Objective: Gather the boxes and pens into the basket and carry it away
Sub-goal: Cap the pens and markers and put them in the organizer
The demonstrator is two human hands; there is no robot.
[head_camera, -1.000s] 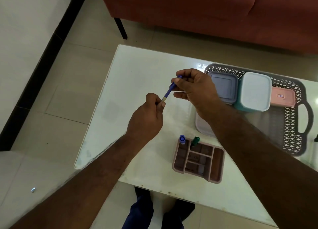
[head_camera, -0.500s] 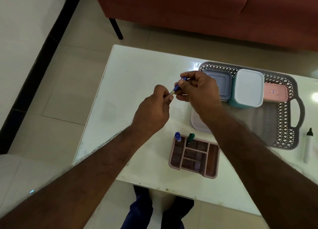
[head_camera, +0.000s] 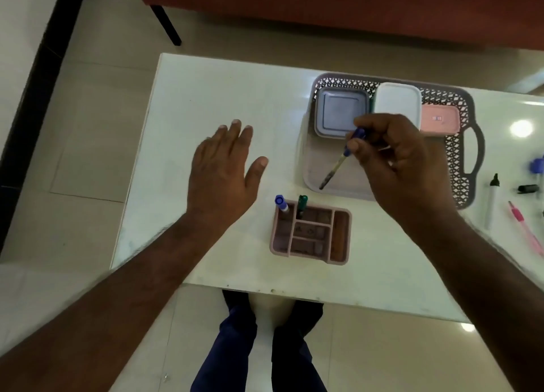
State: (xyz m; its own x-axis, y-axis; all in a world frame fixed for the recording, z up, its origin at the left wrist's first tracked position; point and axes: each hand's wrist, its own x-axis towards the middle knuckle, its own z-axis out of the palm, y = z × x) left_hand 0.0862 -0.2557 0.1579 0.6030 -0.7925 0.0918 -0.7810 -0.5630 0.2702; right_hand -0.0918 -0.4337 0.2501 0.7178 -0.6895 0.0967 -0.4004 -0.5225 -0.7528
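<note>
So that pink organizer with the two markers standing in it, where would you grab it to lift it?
Probably from above, pinching the pink organizer's two long outer walls across its narrow width. It sits flat and open-topped, and a level lift should keep the blue marker and green marker upright.

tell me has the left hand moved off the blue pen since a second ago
Yes. The left hand has let go of the blue pen and swung left, away from the grey lattice plastic basket, now open over the white table.

three lidded boxes (head_camera: 397,106) are crowding the basket's (head_camera: 471,144) far side, its near half lying bare; the pink organiser (head_camera: 312,232) is blocking the near approach, open table (head_camera: 220,91) stretching left.
</note>
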